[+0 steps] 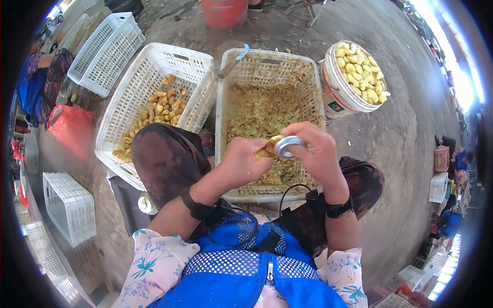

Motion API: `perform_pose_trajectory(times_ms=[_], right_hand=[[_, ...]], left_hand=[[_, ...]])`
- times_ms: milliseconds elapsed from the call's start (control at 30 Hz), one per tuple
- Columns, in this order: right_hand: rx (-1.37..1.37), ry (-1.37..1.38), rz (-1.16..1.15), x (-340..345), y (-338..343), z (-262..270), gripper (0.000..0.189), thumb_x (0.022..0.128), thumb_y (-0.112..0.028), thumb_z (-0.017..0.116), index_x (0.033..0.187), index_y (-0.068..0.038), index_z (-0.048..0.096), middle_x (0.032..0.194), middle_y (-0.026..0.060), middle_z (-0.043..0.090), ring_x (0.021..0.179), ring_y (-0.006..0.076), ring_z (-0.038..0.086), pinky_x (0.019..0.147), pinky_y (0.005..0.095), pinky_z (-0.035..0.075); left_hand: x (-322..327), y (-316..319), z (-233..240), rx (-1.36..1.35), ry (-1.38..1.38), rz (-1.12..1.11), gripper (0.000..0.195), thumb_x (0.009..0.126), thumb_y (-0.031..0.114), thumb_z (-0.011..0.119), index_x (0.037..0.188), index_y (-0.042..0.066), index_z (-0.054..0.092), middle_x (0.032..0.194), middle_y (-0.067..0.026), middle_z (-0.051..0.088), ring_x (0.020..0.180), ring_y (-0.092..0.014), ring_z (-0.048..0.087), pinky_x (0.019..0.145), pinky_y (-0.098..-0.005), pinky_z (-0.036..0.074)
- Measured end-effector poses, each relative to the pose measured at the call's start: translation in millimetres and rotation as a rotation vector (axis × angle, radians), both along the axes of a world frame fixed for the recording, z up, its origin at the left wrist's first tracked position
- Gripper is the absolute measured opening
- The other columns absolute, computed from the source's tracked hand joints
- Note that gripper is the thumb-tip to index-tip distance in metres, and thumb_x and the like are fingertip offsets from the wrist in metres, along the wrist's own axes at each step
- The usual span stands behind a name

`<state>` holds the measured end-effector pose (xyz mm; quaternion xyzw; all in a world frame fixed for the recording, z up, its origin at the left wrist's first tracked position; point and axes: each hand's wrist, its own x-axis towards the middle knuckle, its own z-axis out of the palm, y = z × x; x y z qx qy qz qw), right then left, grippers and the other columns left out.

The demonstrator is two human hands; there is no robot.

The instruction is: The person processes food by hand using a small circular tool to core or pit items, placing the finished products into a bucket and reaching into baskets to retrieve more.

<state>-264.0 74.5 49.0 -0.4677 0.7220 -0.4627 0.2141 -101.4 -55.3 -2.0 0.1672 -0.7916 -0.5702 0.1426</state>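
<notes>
My left hand [246, 161] grips a knobbly, yellow-brown root piece [272, 145], perhaps ginger. In my right hand [314, 144] is a round, silvery metal scraper [288, 147], its rim against the piece or just beside it; the contact is partly hidden by my fingers. Both hands are above a white plastic crate [220, 115], whose floor is covered with wet, yellowish-brown peelings [262, 104]. Brown, unpeeled-looking pieces [163, 106] lie in a second white crate [106, 119] on the left. Pale yellow, smooth pieces [358, 71] fill a white bucket [335, 92] at the right.
A knife [234, 62] with a brown handle rests on the middle crate's far left corner. Farther off are another white crate [106, 54], a red bucket [224, 13], a red sack [71, 125] and an overturned crate [71, 204]. Another person [38, 84] sits at far left.
</notes>
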Motion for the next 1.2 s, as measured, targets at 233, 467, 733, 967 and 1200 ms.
perform_pose_trajectory(times_ms=[233,467,733,967,1200], right_hand=[[-0.003,0.046,-0.294,-27.9,4.9,-23.3,0.011,0.082,0.001,0.071,0.093,-0.001,0.069,0.075,0.0070,0.066,0.068,0.0131,0.062,0.061,0.0296,0.048],[-0.022,0.099,-0.062,-0.1,1.4,-16.5,0.013,0.082,-0.001,0.073,0.094,0.001,0.070,0.080,0.0080,0.068,0.068,0.0128,0.062,0.061,0.0294,0.048],[0.020,-0.077,-0.195,-16.1,7.9,-33.6,0.009,0.083,-0.001,0.071,0.091,0.001,0.070,0.072,0.0026,0.064,0.066,0.0086,0.057,0.059,0.0278,0.046],[-0.151,-0.200,-0.129,-12.4,9.4,-19.3,0.011,0.085,0.000,0.069,0.096,0.002,0.071,0.079,0.0008,0.067,0.071,0.0066,0.058,0.063,0.0260,0.048],[0.037,-0.238,-0.203,-23.8,12.4,-39.6,0.012,0.088,-0.001,0.063,0.097,0.004,0.070,0.087,0.0046,0.072,0.079,0.0081,0.066,0.071,0.0253,0.052]], left_hand=[[3.5,-1.4,-4.5,-0.042,-0.016,-0.038,0.022,0.078,0.010,0.068,0.097,-0.001,0.069,0.069,-0.0149,0.059,0.062,-0.012,0.055,0.059,-0.0311,0.047],[0.6,2.8,-8.2,-0.244,0.052,0.017,0.024,0.076,0.009,0.067,0.099,0.002,0.068,0.074,-0.0194,0.061,0.063,-0.032,0.062,0.059,-0.0361,0.048],[1.9,6.8,-11.7,-0.327,0.031,-0.011,0.026,0.075,0.009,0.068,0.100,0.005,0.067,0.073,-0.0191,0.060,0.066,-0.037,0.062,0.059,-0.0406,0.048],[3.2,6.3,-6.2,-0.438,0.106,0.050,0.029,0.075,0.009,0.070,0.103,0.007,0.066,0.074,-0.0157,0.059,0.067,-0.036,0.063,0.059,-0.0415,0.049],[3.2,7.8,-4.0,-0.392,0.096,0.036,0.026,0.076,0.006,0.069,0.101,0.005,0.066,0.074,-0.0133,0.059,0.065,-0.034,0.061,0.059,-0.0404,0.049]])
